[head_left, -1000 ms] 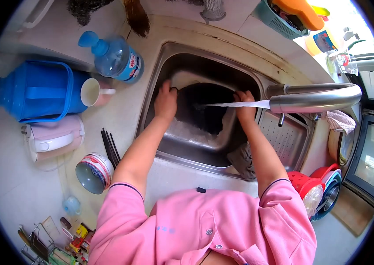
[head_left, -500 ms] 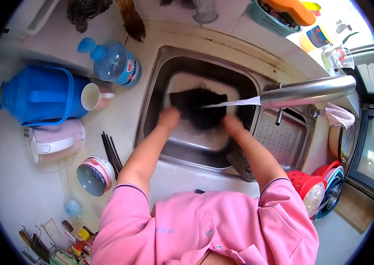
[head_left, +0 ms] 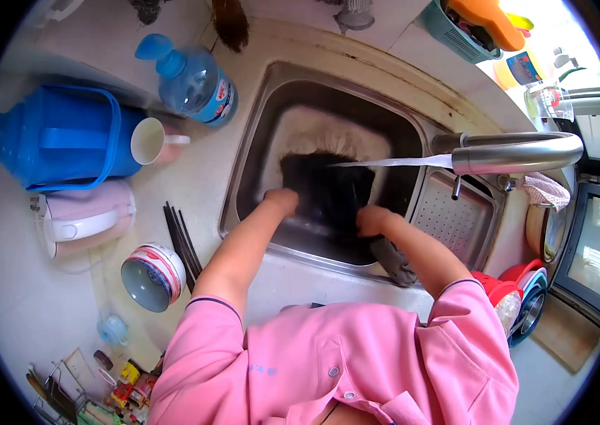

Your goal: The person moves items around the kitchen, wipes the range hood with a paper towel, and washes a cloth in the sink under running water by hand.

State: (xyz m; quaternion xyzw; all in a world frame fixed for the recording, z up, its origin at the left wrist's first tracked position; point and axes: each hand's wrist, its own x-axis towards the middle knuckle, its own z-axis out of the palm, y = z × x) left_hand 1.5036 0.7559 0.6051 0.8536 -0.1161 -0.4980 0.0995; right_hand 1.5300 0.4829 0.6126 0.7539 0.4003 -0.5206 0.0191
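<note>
A wet black cloth (head_left: 328,190) is spread out in the steel sink (head_left: 247,152), its far edge near the back of the basin floor. My left hand (head_left: 282,202) is closed at the cloth's left side. On the opposite side, my right hand (head_left: 372,220) grips its near right corner. Water pours from the metal faucet (head_left: 519,153) onto the far part of the cloth. A grey rag (head_left: 393,263) hangs over the front rim, just below my right wrist.
Left of the sink stand a blue soap bottle (head_left: 197,88), a blue thermos (head_left: 66,138), a mug (head_left: 149,142), a pink kettle (head_left: 91,216), a bowl (head_left: 152,276) and dark chopsticks (head_left: 182,244). A perforated drain tray (head_left: 452,216) adjoins the right side, with red basins (head_left: 495,287) beyond.
Both hands have drawn nearer to my body, pulling the black cloth toward the sink's front and stretching it flatter. The camera view has shifted slightly. Water keeps running.
</note>
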